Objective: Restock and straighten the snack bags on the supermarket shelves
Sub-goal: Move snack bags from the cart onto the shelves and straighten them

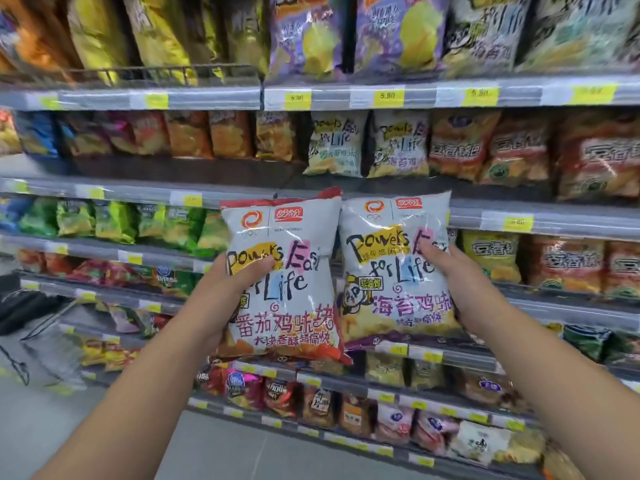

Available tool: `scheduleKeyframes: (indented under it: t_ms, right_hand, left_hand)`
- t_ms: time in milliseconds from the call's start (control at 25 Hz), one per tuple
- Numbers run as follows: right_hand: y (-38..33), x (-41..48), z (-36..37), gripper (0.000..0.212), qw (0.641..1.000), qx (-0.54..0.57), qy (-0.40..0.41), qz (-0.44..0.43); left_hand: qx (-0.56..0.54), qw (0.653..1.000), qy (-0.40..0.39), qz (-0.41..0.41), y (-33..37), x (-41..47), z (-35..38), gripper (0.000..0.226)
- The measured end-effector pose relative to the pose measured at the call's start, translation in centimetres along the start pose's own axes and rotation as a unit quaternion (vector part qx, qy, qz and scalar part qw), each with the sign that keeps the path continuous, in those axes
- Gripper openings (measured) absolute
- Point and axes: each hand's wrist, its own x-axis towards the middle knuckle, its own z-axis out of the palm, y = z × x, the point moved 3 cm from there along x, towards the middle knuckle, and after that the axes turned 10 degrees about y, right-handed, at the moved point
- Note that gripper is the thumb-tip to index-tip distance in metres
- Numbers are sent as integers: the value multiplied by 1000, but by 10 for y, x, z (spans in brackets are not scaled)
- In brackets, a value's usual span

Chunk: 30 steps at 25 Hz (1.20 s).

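Observation:
I hold two white snack bags upright in front of the shelves, side by side and touching. My left hand (221,296) grips the bag with red trim (294,258) by its left edge, thumb across the front. My right hand (464,285) grips the bag with purple trim (391,244) by its right edge, thumb on the front. Two matching white bags (367,143) stand on the shelf above and behind them. A bare dark stretch of that shelf (194,168) lies to their left, in front of a row of orange bags (228,133).
Several shelves of snack bags fill the view, with yellow price tags (388,95) along the rails. Red-orange bags (519,150) stand right of the white ones. A shopping cart (41,327) sits low at the left on the grey floor (52,427).

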Motion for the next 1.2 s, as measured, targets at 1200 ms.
scheduleKeyframes:
  t_ms: [1200]
  right_hand:
    - [-119, 274, 12, 79, 995, -72, 43, -59]
  left_hand:
    - [11, 999, 26, 31, 65, 202, 120, 36]
